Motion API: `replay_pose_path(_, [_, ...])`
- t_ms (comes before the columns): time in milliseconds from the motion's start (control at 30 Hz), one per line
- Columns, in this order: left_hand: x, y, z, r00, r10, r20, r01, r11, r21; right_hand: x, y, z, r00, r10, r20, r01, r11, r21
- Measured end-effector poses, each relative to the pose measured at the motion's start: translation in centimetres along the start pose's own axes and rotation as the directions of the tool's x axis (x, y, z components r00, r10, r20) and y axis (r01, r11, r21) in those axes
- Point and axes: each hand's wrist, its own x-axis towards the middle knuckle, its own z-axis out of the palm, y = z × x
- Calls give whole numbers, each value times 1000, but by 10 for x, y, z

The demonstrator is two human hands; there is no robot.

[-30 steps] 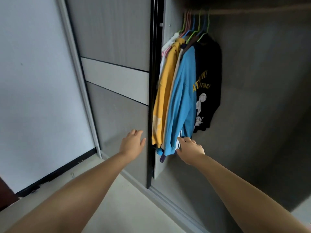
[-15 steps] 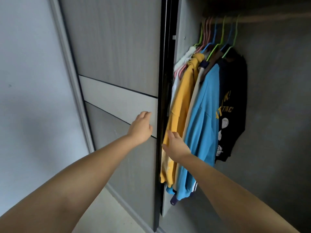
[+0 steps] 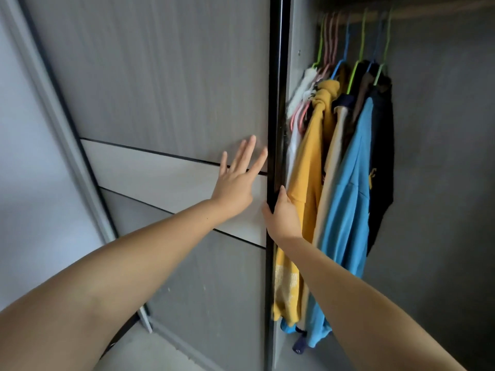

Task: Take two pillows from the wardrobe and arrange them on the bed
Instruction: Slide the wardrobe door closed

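Note:
A grey sliding wardrobe door [image 3: 166, 84] with a pale band across it fills the left half of the head view. Its black edge [image 3: 276, 103] runs vertically down the middle. My left hand [image 3: 238, 180] lies flat on the door face with fingers spread, just left of that edge. My right hand [image 3: 281, 218] is wrapped around the black edge, thumb on the front and fingers behind. To the right the wardrobe is open and dark. No pillow and no bed are in view.
Several shirts hang on coloured hangers from a rail inside the wardrobe: a yellow one [image 3: 308, 167], a blue one [image 3: 348, 188] and a black one [image 3: 383, 156]. A pale wall [image 3: 24, 170] stands at far left. Floor [image 3: 128, 354] shows at the bottom.
Both hands rose from low by the clothes to the door. My left hand flattened on the door face. My right hand closed around the door's black edge.

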Motion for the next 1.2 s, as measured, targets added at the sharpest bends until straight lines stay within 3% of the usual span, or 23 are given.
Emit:
replay_pose_path(200, [2,22,1,995,36,-89,-45,995,-94,-11,8,-16,998,20,-59,-24,998,-56])
replay_pose_path(433, [6,74,13,984,57,-169,-85,983,-165,-29,32,-71,1000,2,-29,-6,990,-144])
replay_pose_path(700, [14,162,19,948,137,-288,-187,970,-157,-64,72,-145,995,36,-96,-52,983,-174])
replay_pose_path(800, [15,193,15,928,216,-302,-278,944,-178,-83,89,-176,990,32,-136,-56,983,-175])
replay_pose_path(933, [10,223,10,846,446,-293,-489,867,-92,-108,113,-220,969,0,-247,-65,964,-258])
replay_pose_path(1033, [1,228,14,841,471,-266,-494,869,-22,-128,121,-247,930,-44,-364,-51,968,-245])
replay_pose_path(1100, [1,223,17,861,439,-257,-448,894,28,-136,120,-261,864,-63,-500,-58,973,-224])
replay_pose_path(1200, [7,217,20,882,414,-227,-409,910,68,-137,101,-284,711,-309,-631,-45,876,-480])
